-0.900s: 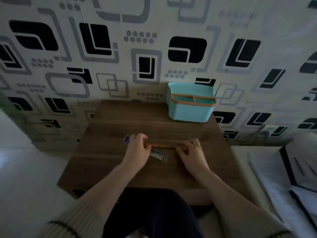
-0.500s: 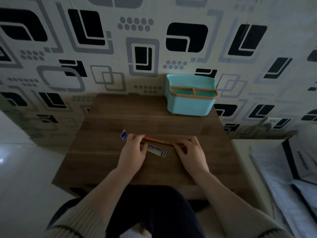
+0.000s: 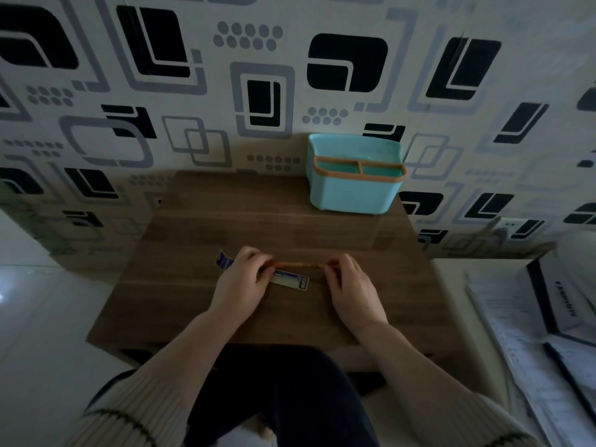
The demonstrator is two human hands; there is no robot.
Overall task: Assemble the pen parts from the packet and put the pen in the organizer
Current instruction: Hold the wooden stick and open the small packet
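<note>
Orange pen [image 3: 298, 264], one, pinched by left hand [image 3: 240, 282] and right hand [image 3: 351, 287] (over one packet [image 3: 292, 280]).

L hand [image 3: 240, 280] fingers curled, pinch grip, R hand [image 3: 350, 283] same, both forearms angled inward

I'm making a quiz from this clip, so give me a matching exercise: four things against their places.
Things:
1. thin orange pen
2. teal plastic organizer
3. flat blue-printed packet
4. white papers

Places:
A. far right corner of the wooden table
B. held between left hand and right hand
C. right of the table
D. under the pen

Pairs: 1-B, 2-A, 3-D, 4-C
</note>
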